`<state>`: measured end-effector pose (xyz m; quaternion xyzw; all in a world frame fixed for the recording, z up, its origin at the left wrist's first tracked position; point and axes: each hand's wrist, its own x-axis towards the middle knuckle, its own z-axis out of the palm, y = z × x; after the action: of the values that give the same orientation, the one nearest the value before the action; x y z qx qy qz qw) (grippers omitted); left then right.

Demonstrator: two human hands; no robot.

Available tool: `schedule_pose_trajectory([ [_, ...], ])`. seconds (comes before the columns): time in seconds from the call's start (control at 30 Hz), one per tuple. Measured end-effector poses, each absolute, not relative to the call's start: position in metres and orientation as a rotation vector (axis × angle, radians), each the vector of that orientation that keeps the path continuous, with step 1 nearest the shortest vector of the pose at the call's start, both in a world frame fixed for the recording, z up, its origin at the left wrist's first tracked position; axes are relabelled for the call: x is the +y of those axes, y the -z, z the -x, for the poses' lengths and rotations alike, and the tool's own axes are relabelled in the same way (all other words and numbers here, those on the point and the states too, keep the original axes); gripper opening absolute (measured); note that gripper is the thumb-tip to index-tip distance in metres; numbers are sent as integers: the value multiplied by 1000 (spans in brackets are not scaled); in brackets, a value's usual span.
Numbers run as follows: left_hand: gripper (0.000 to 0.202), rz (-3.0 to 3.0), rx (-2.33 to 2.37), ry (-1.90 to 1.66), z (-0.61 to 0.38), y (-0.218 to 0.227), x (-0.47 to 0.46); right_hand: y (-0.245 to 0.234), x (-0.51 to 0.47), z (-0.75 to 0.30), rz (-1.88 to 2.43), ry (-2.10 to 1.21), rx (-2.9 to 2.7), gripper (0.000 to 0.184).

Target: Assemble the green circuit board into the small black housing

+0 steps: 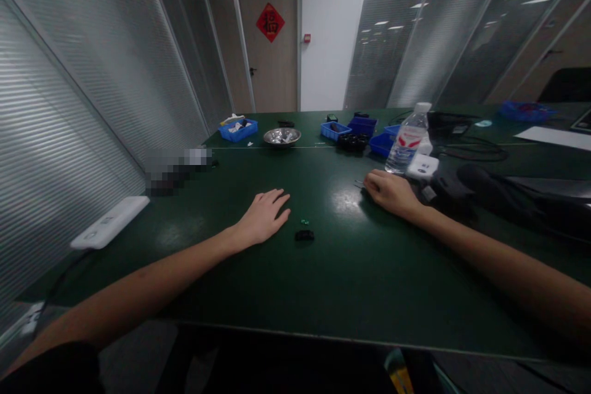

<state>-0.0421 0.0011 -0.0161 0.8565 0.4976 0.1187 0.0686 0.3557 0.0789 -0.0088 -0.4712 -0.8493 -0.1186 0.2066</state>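
Note:
My left hand (262, 217) lies flat on the dark green table, fingers stretched out and holding nothing. Just right of its fingertips sits a tiny green piece (305, 221), perhaps a small circuit board. A small black part (304, 235) rests slightly nearer to me. Farther right, my right hand (386, 191) is closed near the tabletop. Two thin metal tips, which look like those of tweezers (358, 183), stick out to the left of its fingers; the rest is hidden by the hand.
A water bottle (409, 138) stands behind my right hand, beside a white device (422, 167) and black cables. Farther back are a metal bowl (282, 137) and blue trays (239, 130). A white power strip (109, 221) lies at the left edge.

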Motion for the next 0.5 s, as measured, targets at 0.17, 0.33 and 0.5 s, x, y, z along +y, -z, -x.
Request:
schedule_pose_trajectory([
  [0.17,62,-2573,1510,-363,41,16,1,-2,80,-299,1238,235,-2503,13],
  [0.33,63,-2577,1497,-357,42,14,0,-1,92,-262,1286,194,-2502,20],
  [0.5,63,-2575,1497,-342,42,13,0,5,93,-261,1337,174,-2499,27],
])
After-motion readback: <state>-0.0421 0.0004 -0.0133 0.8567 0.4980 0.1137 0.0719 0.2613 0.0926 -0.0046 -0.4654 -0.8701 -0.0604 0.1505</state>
